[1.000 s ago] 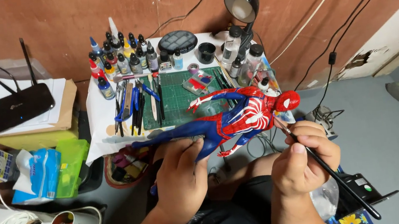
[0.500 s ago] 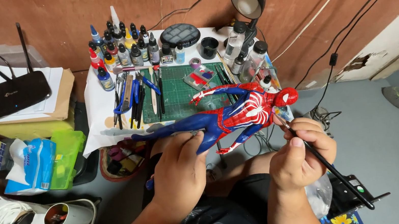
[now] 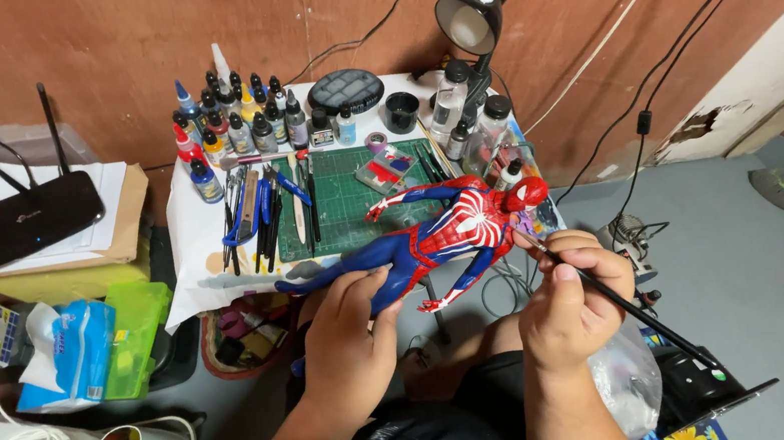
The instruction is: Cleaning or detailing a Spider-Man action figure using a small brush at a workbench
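Nearest me, my left hand [image 3: 348, 342] wraps the legs of the red-and-blue figure [image 3: 434, 235], fingers curled around the blue thighs with the thumb pressed against them. My right hand [image 3: 569, 302] pinches a thin black paintbrush [image 3: 625, 305], fingers pressed together on its shaft, its tip at the figure's red head.

The figure is held in the air in front of the small table, lying nearly level. Its long axis runs left to right: feet toward the left, head toward the right and slightly higher. One arm reaches up and left over the green cutting mat [image 3: 348, 195], the other hangs down.

I count one figure, one brush and one mat. Beyond the mat, roughly sixteen paint bottles [image 3: 237, 119] stand clustered at the far left of the table, too crowded for an exact count. One black desk lamp [image 3: 476, 17] rises at the far right. Off to the left sits one black router [image 3: 23, 218] on papers.
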